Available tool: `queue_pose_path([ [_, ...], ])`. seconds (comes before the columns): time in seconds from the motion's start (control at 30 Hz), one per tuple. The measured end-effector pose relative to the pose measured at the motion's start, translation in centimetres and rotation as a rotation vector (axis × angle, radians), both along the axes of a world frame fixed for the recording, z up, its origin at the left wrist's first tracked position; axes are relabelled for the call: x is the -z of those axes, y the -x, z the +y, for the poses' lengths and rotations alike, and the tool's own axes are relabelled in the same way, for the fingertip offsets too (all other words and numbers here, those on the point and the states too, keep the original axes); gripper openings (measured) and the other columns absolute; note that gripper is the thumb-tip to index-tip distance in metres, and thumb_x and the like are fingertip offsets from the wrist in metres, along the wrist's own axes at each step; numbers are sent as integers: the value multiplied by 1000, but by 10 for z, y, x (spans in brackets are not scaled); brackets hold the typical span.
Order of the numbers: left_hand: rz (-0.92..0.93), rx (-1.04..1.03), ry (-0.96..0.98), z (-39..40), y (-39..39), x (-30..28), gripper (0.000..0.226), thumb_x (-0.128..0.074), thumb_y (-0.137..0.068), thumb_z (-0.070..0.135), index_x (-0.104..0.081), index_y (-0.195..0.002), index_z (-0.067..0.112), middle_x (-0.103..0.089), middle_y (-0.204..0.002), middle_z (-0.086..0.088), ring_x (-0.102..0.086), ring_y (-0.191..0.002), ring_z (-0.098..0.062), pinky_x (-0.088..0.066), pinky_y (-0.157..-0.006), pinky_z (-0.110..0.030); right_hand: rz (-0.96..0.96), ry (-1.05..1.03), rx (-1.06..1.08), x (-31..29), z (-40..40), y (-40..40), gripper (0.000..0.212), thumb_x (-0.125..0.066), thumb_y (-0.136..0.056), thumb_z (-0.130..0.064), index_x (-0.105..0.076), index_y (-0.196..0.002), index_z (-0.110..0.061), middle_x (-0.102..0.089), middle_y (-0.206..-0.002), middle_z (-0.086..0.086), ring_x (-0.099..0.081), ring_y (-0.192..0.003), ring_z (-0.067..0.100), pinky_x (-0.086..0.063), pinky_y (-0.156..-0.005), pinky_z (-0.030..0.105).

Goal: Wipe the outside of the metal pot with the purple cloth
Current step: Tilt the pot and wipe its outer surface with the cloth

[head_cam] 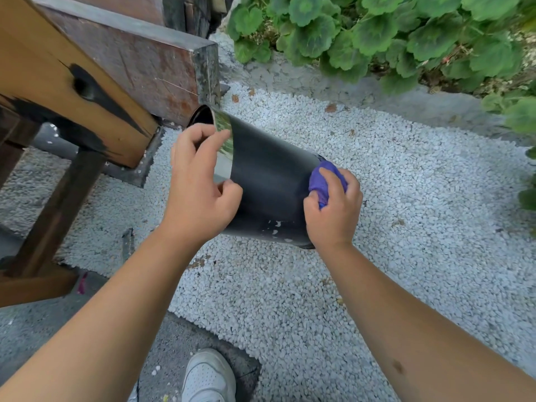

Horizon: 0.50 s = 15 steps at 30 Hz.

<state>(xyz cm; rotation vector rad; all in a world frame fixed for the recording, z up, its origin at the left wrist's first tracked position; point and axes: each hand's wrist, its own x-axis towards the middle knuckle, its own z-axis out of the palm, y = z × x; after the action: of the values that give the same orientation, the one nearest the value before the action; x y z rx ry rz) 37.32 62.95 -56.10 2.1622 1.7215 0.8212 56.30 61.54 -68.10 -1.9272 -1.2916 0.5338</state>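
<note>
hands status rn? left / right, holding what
Left hand: gripping the metal pot at its shiny rim end, fingers curled round it.
Right hand: gripping the bunched purple cloth, pressed against the pot's base end.

A single head-worn, wide-angle view looks steeply down and forward from above the person's own forearms. Both hands sit close, near the frame's centre, over white gravel (406, 198). A white shoe (207, 375) shows at the bottom edge, green plants (377, 33) along the top.
</note>
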Motion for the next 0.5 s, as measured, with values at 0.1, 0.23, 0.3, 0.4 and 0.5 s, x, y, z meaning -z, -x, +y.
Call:
queue_pose_path([
  [0.1, 28, 70, -4, -7, 3, 1, 60, -48, -67, 3, -55, -126, -6, -48, -130, -19, -44, -124, -25, -33, -103, -19, 6, 1, -19, 1, -1, -2, 46, -55, -78, -22, -64, -122, -17, -48, -137, 11, -46, -118, 33, -44, -99, 46],
  [0.23, 4, 178, 65, -28, 21, 5, 54, -51, -81, 0, -51, -135, -2, -31, -155, -19, -53, -115, 8, -39, -76, -1, 2, -10, -36, 3, -4, -2, 46, -55, -78, -25, -63, -123, -17, -48, -137, 11, -45, -119, 33, -42, -98, 41],
  [0.3, 42, 198, 65, -35, 27, 12, 51, -51, -89, 6, -46, -139, -3, -21, -157, -20, -50, -130, -9, -40, -86, -3, -18, -29, -59, 4, -4, -1, 46, -56, -78, -24, -63, -122, -16, -48, -136, 11, -45, -119, 34, -39, -97, 36],
  [0.4, 99, 164, 74, -33, 31, 20, 51, -45, -94, 12, -40, -142, -5, -15, -159, -16, -17, -149, -33, -17, -119, -23, -12, -18, -67, 0, 0, 0, 45, -54, -78, -24, -64, -121, -18, -48, -137, 7, -44, -120, 32, -37, -97, 32],
  [0.5, 55, 100, 107, -21, 30, 17, 51, -44, -95, 10, -38, -145, -1, -15, -160, -9, -12, -151, -28, -11, -120, -23, 73, -7, -47, -20, 9, 6, 45, -51, -77, -25, -67, -118, -21, -49, -137, 3, -44, -122, 28, -35, -100, 29],
])
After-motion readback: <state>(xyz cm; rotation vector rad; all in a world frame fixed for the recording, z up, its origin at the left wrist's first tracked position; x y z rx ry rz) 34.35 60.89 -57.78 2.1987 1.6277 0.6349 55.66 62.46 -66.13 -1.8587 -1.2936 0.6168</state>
